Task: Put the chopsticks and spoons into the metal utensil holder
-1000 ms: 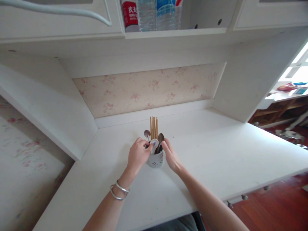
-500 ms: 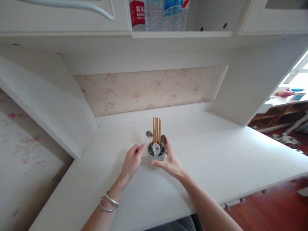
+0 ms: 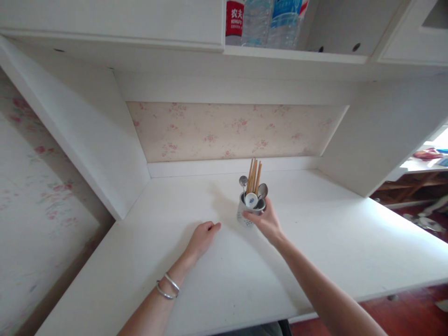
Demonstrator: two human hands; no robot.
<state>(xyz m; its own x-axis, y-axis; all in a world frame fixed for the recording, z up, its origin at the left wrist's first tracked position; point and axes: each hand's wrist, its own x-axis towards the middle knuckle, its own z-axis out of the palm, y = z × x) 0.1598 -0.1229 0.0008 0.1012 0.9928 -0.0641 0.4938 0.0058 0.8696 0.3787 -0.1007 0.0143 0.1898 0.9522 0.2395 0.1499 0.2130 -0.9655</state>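
My right hand (image 3: 268, 225) is wrapped round the right side of a grey utensil holder (image 3: 244, 217) with small holes in its wall. The holder tilts slightly, and whether its base touches the white tabletop is hard to tell. Wooden chopsticks (image 3: 254, 176) stand in it. Around them are a small metal spoon (image 3: 243, 180) on the left, a white spoon with a blue mark (image 3: 251, 200) in front and a larger metal spoon (image 3: 262, 190) on the right. To the left of the holder and apart from it, my left hand (image 3: 203, 240) rests closed, no object showing in its curled fingers.
The white tabletop (image 3: 182, 200) runs back to a low ledge below a floral wall panel (image 3: 227, 133). White side panels stand left and right. Overhead, an open cabinet shelf holds several plastic bottles (image 3: 257, 23). A red floor (image 3: 402, 310) shows at the lower right.
My right hand has closed on the utensil holder and moved it right and away from me. My left hand now lies farther from the holder. The view has shifted left.
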